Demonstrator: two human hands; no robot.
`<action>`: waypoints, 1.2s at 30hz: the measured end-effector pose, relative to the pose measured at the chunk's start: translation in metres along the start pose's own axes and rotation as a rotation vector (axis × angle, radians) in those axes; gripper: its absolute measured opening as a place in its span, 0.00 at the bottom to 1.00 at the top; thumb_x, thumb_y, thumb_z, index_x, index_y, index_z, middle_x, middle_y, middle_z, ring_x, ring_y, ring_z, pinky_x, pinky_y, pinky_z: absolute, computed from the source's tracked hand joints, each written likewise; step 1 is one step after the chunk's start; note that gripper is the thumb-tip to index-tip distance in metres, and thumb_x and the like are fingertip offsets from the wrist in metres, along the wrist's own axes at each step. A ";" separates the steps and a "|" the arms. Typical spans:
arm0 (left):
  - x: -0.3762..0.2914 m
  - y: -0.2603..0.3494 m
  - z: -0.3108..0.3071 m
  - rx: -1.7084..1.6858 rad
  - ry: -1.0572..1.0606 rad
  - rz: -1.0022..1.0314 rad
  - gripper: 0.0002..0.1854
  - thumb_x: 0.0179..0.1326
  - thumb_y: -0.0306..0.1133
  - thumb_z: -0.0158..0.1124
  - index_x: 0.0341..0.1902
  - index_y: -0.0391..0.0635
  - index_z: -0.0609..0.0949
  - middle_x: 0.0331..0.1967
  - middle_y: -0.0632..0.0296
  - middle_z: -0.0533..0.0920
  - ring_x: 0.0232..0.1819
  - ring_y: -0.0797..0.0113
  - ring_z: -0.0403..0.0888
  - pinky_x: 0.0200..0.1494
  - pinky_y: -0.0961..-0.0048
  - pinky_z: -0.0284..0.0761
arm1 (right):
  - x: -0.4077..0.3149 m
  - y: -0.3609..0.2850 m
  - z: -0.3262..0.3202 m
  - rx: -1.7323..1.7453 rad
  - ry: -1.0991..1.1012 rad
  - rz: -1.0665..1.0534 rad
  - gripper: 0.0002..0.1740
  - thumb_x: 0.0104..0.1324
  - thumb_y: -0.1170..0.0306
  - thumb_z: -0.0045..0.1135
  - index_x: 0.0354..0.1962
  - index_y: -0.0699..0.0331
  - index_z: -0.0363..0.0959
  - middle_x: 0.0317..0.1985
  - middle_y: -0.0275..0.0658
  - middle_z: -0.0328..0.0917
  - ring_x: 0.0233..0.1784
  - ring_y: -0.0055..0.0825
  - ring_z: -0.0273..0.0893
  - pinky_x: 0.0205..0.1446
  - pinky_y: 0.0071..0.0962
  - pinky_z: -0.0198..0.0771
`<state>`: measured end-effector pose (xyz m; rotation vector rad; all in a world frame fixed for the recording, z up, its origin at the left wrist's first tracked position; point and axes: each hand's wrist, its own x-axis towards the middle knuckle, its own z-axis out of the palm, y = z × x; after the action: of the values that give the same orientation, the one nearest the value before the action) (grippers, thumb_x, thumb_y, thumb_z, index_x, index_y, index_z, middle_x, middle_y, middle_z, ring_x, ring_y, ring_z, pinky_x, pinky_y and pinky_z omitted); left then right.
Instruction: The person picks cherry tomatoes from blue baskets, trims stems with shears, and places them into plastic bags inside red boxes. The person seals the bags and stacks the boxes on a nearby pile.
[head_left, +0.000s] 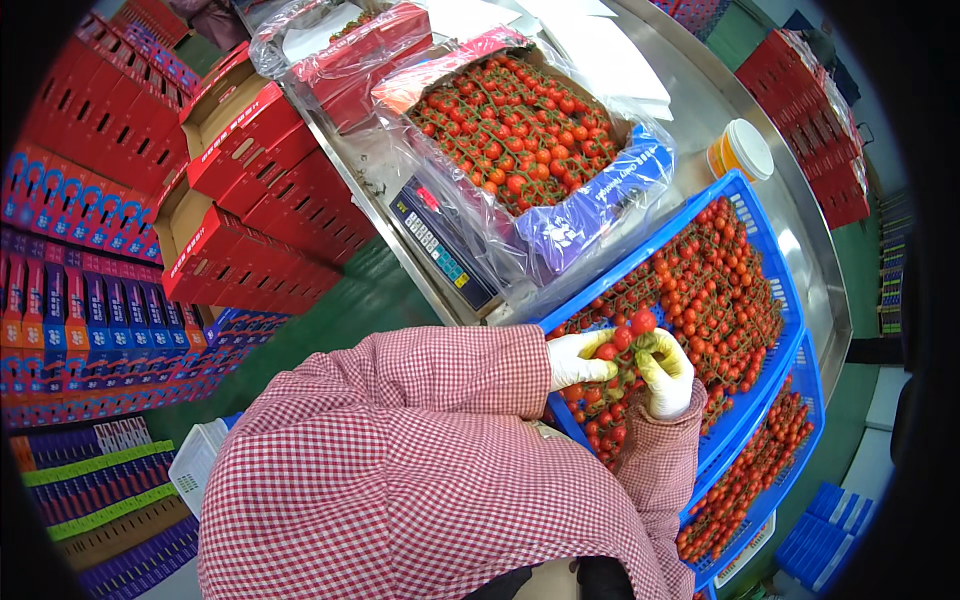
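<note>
Both my hands, in pale gloves stained yellow-green at the fingertips, hold a small truss of red cherry tomatoes (623, 338) above a blue plastic crate (787, 300). My left hand (585, 358) grips it from the left, and my right hand (665, 371) pinches its stem side from the right. Many cherry tomatoes on the vine (720, 300) fill much of the crate. Beyond it, an open carton (592, 217) lined with clear plastic holds more tomato trusses (517, 127). The carton rests on a scale whose keypad (442, 251) shows.
A metal table (810, 247) carries a white-lidded tub (750, 150), white sheets (607, 60) and a red box (360, 52) in plastic. Another blue crate (806, 420) of tomatoes sits below the first. Stacked red cartons (255, 157) stand at the left.
</note>
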<state>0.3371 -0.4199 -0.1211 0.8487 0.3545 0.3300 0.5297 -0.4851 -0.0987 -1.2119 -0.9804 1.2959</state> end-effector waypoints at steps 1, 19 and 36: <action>0.000 0.002 0.000 -0.081 0.060 0.007 0.37 0.62 0.33 0.58 0.71 0.42 0.52 0.64 0.60 0.65 0.64 0.67 0.63 0.65 0.69 0.58 | 0.003 -0.005 0.010 -0.040 0.060 0.016 0.21 0.62 0.79 0.52 0.54 0.71 0.65 0.49 0.41 0.74 0.51 0.28 0.73 0.54 0.27 0.68; -0.055 0.131 -0.087 0.481 0.149 0.266 0.24 0.65 0.38 0.53 0.59 0.35 0.70 0.57 0.49 0.74 0.56 0.57 0.74 0.61 0.62 0.66 | 0.010 0.025 0.013 0.577 0.350 0.053 0.27 0.68 0.49 0.39 0.55 0.61 0.63 0.43 0.41 0.76 0.33 0.30 0.75 0.30 0.28 0.72; 0.114 0.066 -0.001 0.607 0.196 0.185 0.23 0.60 0.19 0.53 0.61 0.39 0.69 0.52 0.58 0.75 0.53 0.68 0.74 0.60 0.71 0.67 | -0.111 0.057 -0.012 -0.830 0.017 0.462 0.32 0.61 0.61 0.55 0.62 0.57 0.61 0.56 0.46 0.69 0.62 0.38 0.66 0.67 0.30 0.59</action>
<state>0.4293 -0.3308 -0.0897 1.4547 0.5745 0.4907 0.5242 -0.6017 -0.1433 -2.1784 -1.3352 1.2406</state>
